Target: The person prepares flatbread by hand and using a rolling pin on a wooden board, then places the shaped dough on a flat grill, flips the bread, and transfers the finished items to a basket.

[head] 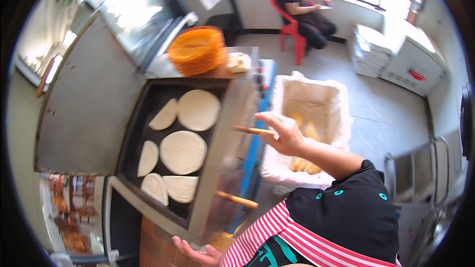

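My right hand (284, 133) is beside the upper wooden handle (252, 130) on the front of a flat griddle, its fingers apart; the handle's end lies at the thumb. Low in the view, my left hand (196, 253) is open near the griddle's lower front corner, and whether it touches the metal cannot be made out. Two whole pale flatbreads (199, 110) and several folded or half-round flatbreads (163, 114) lie on the dark griddle plate (193, 209). A second wooden handle (237, 199) sticks out below the first. The metal lid (92, 104) stands raised at left.
Right of the griddle stands a cloth-lined bin (341, 118) with golden bread inside. Stacked orange discs (196, 50) and a pale lump (238, 62) sit behind. A person (297, 3) sits on a red chair (293, 39). A white cabinet (413, 61) and metal rack (415, 170) stand at right.
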Available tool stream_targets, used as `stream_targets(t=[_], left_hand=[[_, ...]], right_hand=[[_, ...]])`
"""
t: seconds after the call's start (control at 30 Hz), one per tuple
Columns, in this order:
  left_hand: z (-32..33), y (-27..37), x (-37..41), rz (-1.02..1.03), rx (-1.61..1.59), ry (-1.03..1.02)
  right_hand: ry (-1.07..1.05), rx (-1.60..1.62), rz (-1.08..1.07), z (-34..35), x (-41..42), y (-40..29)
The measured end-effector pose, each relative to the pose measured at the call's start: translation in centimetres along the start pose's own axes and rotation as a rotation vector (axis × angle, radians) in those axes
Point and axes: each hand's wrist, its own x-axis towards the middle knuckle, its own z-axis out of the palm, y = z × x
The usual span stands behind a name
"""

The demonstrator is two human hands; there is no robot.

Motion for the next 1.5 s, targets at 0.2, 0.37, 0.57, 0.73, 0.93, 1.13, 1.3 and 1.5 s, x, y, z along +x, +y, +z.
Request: stream_targets(t=[0.2, 0.37, 0.57, 0.73, 0.93, 1.13, 1.3, 1.5], left_hand=[[3.4, 4.6, -1.3, 0.157, -0.254, -0.086], [2.3, 8.8, -2.9, 0.133, -0.219, -0.243], [2.4, 12.2, -4.7, 0.042, -0.271, -0.294], [7.2, 16.7, -9.0, -0.143, -0.505, -0.647], [14.0, 30.0, -11.2, -0.127, -0.185, -1.151], [20.7, 42.0, -14.8, 0.013, -0.209, -1.231], [23.2, 48.6, -14.2, 0.034, -0.242, -1.223], [23.9, 52.3, -14.6, -0.05, -0.229, -1.242]], right_hand=[[0.012, -0.244, 0.207, -10.4, -12.1, -5.7], [0.035, -0.25, 0.227, -13.7, -15.8, -8.6], [-0.179, 0.034, 0.227, -13.7, -18.7, -8.5], [-0.424, 0.057, 0.093, -17.5, -20.4, -4.0], [-0.415, 0.075, 0.226, -28.5, -23.6, 5.7], [-0.548, 0.088, 0.324, -37.5, -26.7, 14.0], [-0.742, -0.066, 0.549, -40.6, -31.9, 20.4], [-1.148, -0.255, 0.866, -42.4, -45.6, 29.9]])
